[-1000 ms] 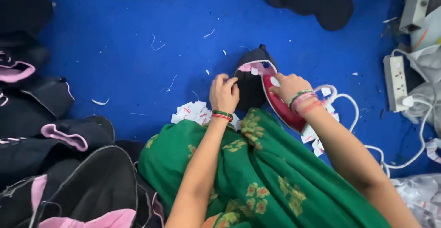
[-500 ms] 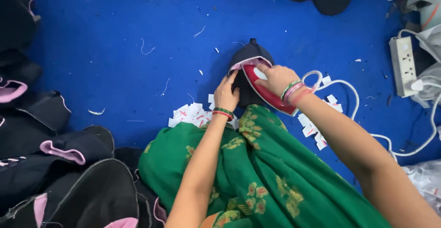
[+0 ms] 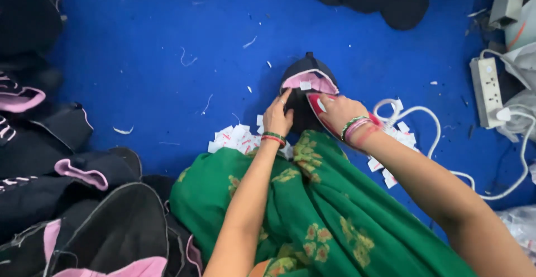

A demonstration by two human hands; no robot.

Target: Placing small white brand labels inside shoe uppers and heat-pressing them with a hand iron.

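My left hand (image 3: pixel 277 118) presses flat, grip released, on the dark cap (image 3: pixel 306 76) lying on the blue floor (image 3: pixel 167 42); my right hand (image 3: pixel 338 111) clenches the red iron (image 3: pixel 324 115) beside it.

A heap of small white rectangular paper labels with red marks (image 3: pixel 237 138) lies at seven o'clock of the dark cap; more small white rectangular labels (image 3: pixel 396 143) scatter at four o'clock beside the white cord.

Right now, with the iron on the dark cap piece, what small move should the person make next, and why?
Probably slide the red iron forward over the pink lining. The right hand grips the iron at the near edge of the dark cap piece, and the left hand pins that edge flat, leaving the lining ahead uncovered.
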